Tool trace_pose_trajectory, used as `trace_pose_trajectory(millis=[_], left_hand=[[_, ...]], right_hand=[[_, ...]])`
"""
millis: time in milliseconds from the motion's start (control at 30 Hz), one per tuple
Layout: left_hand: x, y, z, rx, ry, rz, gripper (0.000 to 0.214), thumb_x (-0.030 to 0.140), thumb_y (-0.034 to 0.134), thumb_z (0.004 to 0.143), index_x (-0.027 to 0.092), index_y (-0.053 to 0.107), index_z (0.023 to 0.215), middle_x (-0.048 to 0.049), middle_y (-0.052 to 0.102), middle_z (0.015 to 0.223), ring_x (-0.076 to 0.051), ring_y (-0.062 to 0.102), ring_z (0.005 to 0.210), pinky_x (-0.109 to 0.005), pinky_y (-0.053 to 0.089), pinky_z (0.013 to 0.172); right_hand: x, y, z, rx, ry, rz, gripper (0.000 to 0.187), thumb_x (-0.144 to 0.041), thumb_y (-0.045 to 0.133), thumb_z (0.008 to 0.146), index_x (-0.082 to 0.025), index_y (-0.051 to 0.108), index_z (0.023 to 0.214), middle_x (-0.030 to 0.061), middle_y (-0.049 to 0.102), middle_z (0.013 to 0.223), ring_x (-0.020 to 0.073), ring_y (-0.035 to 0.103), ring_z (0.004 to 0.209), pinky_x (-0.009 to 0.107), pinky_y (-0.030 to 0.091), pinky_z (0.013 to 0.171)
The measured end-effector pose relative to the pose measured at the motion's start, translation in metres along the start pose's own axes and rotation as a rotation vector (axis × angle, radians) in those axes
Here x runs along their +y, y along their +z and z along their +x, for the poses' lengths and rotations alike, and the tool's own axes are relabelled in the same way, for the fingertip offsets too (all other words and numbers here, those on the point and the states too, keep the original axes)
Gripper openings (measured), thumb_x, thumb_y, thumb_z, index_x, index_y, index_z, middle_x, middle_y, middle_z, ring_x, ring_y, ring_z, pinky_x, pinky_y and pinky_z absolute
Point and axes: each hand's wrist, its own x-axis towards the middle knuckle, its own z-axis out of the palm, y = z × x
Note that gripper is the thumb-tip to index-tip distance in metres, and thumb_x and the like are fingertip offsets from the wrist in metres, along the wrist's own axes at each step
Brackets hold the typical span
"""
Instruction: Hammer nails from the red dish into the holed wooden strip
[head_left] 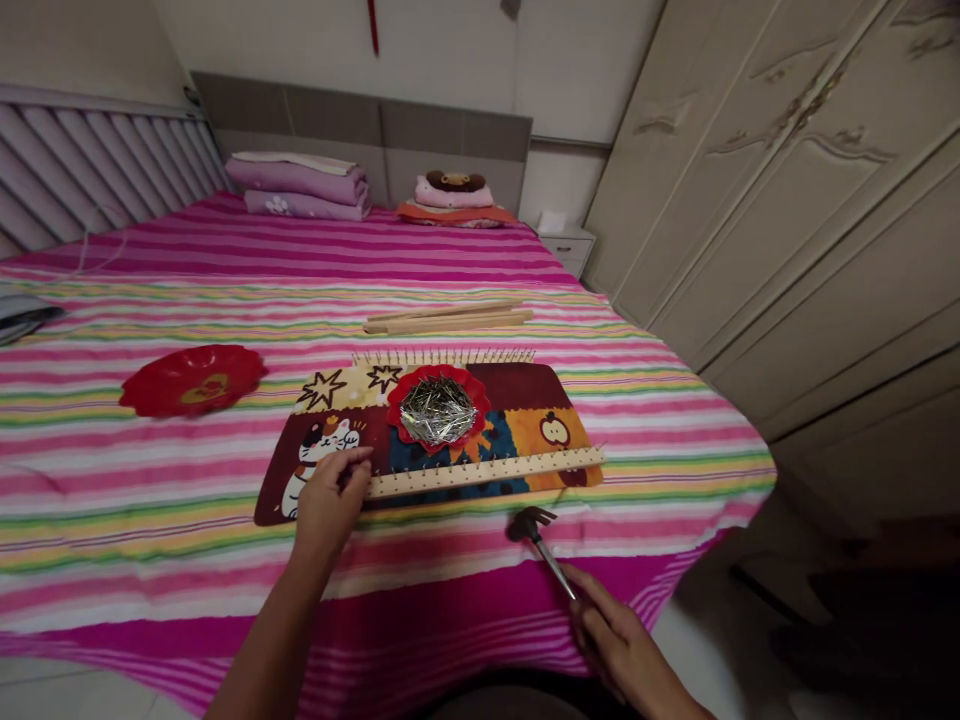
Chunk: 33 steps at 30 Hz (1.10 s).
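Claw hammer (pixel 541 542) gripped by its shaft in the right hand (pixel 607 625). Left hand (pixel 328 505) at the left end of nail-studded wooden strip (pixel 487 473); its grip is hard to tell.

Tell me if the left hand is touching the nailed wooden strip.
Touching: the head view shows the left hand closed over the near end of the nailed wooden strip, with no gap between them.

No text, brand or number could be read anywhere; the mat (pixel 514 385) at center bore only pictures: a cat (pixel 322 450) and an apple (pixel 555 430).
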Motion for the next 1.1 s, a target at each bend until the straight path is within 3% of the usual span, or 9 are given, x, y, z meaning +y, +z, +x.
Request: trace_pose_trajectory(millis=[100, 233, 333, 433, 633, 767, 867, 967, 1100], left_hand=[[0.025, 0.013, 0.020, -0.023, 0.104, 0.123, 0.027, 0.037, 0.049, 0.076, 0.022, 0.068, 0.088, -0.0041, 0.065, 0.089, -0.019, 0.058, 0.082, -0.029, 0.044, 0.076], [0.052, 0.046, 0.047, -0.134, 0.207, 0.461, 0.025, 0.026, 0.048, 0.077, 0.021, 0.071, 0.085, -0.0085, 0.065, 0.088, -0.024, 0.056, 0.088, -0.034, 0.041, 0.077], [0.062, 0.063, 0.059, -0.207, 0.266, 0.603, 0.026, 0.018, 0.047, 0.076, 0.022, 0.072, 0.083, -0.0110, 0.064, 0.090, -0.027, 0.054, 0.088, -0.037, 0.038, 0.074], [0.063, 0.069, 0.067, -0.318, 0.329, 0.648, 0.024, 0.017, 0.049, 0.074, 0.021, 0.072, 0.077, -0.0120, 0.063, 0.088, -0.028, 0.054, 0.087, -0.038, 0.036, 0.074], [0.059, 0.068, 0.079, -0.439, 0.397, 0.679, 0.020, 0.013, 0.051, 0.069, 0.018, 0.070, 0.070, -0.0131, 0.062, 0.081, -0.024, 0.055, 0.078, -0.033, 0.037, 0.069], [0.062, 0.064, 0.082, -0.452, 0.402, 0.655, 0.018, 0.009, 0.050, 0.066, 0.016, 0.066, 0.065, -0.0123, 0.062, 0.078, -0.022, 0.056, 0.074, -0.031, 0.037, 0.066], [0.063, 0.050, 0.083, -0.428, 0.381, 0.633, 0.017, 0.011, 0.048, 0.070, 0.016, 0.064, 0.068, -0.0094, 0.062, 0.075, -0.019, 0.055, 0.070, -0.028, 0.036, 0.065], [0.058, 0.027, 0.080, -0.389, 0.267, 0.492, 0.013, 0.018, 0.048, 0.074, 0.018, 0.061, 0.071, -0.0042, 0.062, 0.070, -0.017, 0.055, 0.067, -0.026, 0.036, 0.062], [0.041, 0.003, 0.063, -0.312, 0.016, 0.008, 0.012, 0.031, 0.056, 0.070, 0.019, 0.059, 0.068, 0.0015, 0.060, 0.063, -0.013, 0.052, 0.059, -0.023, 0.035, 0.057]], right_hand=[[0.017, -0.002, 0.000, 0.130, 0.079, 0.138, 0.065, -0.050, 0.044, 0.077, -0.015, 0.040, 0.131, -0.0099, 0.034, 0.047, 0.0063, 0.023, 0.034, 0.017, 0.015, 0.033], [0.019, 0.000, 0.003, 0.147, 0.106, 0.203, 0.066, -0.050, 0.046, 0.074, -0.015, 0.040, 0.130, -0.0107, 0.036, 0.046, 0.0046, 0.022, 0.031, 0.014, 0.013, 0.029], [0.020, -0.001, 0.005, 0.140, 0.125, 0.220, 0.063, -0.049, 0.048, 0.074, -0.017, 0.042, 0.129, -0.0100, 0.039, 0.047, 0.0040, 0.024, 0.030, 0.013, 0.014, 0.028], [0.021, -0.003, 0.007, 0.129, 0.146, 0.255, 0.060, -0.047, 0.049, 0.075, -0.018, 0.043, 0.127, -0.0093, 0.042, 0.049, 0.0033, 0.024, 0.030, 0.012, 0.015, 0.027], [0.016, -0.004, 0.007, 0.096, 0.131, 0.291, 0.060, -0.046, 0.050, 0.075, -0.016, 0.041, 0.127, -0.0097, 0.043, 0.049, 0.0028, 0.024, 0.030, 0.011, 0.017, 0.026], [0.015, -0.005, 0.007, 0.076, 0.158, 0.288, 0.064, -0.047, 0.052, 0.073, -0.017, 0.039, 0.128, -0.0096, 0.043, 0.049, 0.0037, 0.027, 0.030, 0.011, 0.018, 0.026], [0.019, -0.003, 0.009, 0.095, 0.166, 0.299, 0.065, -0.049, 0.053, 0.072, -0.017, 0.039, 0.127, -0.0099, 0.043, 0.048, 0.0034, 0.025, 0.029, 0.012, 0.016, 0.026], [0.022, -0.002, 0.009, 0.109, 0.144, 0.304, 0.063, -0.050, 0.052, 0.073, -0.018, 0.041, 0.126, -0.0098, 0.042, 0.047, 0.0030, 0.023, 0.030, 0.011, 0.015, 0.026], [0.024, -0.001, 0.009, 0.095, 0.153, 0.322, 0.065, -0.051, 0.054, 0.073, -0.019, 0.039, 0.128, -0.0099, 0.042, 0.047, 0.0029, 0.023, 0.030, 0.011, 0.014, 0.029]])
